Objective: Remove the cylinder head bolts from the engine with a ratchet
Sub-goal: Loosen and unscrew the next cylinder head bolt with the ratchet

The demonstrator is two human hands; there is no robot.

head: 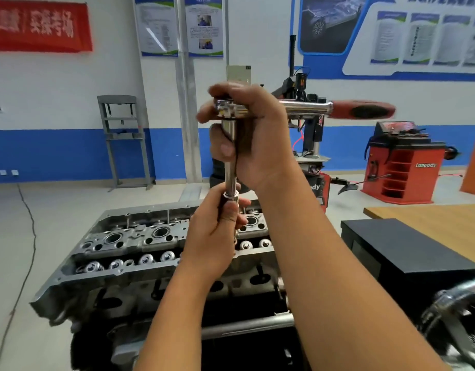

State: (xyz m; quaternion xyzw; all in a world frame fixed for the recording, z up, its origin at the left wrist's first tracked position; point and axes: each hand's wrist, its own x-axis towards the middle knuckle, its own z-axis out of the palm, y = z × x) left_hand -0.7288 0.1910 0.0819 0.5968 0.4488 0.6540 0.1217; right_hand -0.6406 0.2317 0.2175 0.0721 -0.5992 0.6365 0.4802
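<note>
The engine's grey cylinder head (140,245) lies below my hands, with open bores and shiny valve springs along its top. A chrome ratchet (305,107) with a red and black handle points right at chest height. From its head a long chrome extension bar (230,167) hangs straight down. My right hand (252,135) grips the ratchet head and the top of the bar. My left hand (217,231) holds the dark socket at the bar's lower end, above the cylinder head. Whether a bolt sits in the socket is hidden by my fingers.
A black box (407,250) lies on a wooden table (445,218) at the right. A red wheel balancer (402,167) and a tyre changer (311,145) stand behind. A grey press frame (124,140) stands by the blue and white wall. A shiny metal part (455,317) is at bottom right.
</note>
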